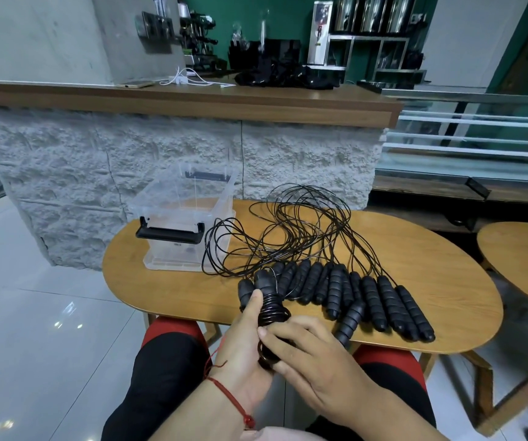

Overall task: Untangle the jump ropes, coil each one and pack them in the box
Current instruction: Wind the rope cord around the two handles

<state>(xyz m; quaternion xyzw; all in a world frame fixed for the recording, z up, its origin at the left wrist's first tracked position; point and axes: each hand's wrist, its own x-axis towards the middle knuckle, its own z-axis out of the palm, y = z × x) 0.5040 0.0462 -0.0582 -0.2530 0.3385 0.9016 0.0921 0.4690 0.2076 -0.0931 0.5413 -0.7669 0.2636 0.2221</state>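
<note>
My left hand (243,342) grips a pair of black jump-rope handles (257,286) with thin black cord wound round them in tight turns (273,311). My right hand (313,354) pinches the cord at the lower end of that winding. Several more black ribbed handles (383,303) lie side by side on the oval wooden table (447,281). Their cords form a loose tangle (294,230) behind them. A clear plastic box (183,224) with black latches stands open on the table's left part, and I see nothing inside it.
A second wooden table (523,259) stands at the right. Behind the table rises a stone-faced counter (176,148) with a wooden top. My knees (167,354) sit under the table's near edge. Tiled floor (33,297) lies to the left.
</note>
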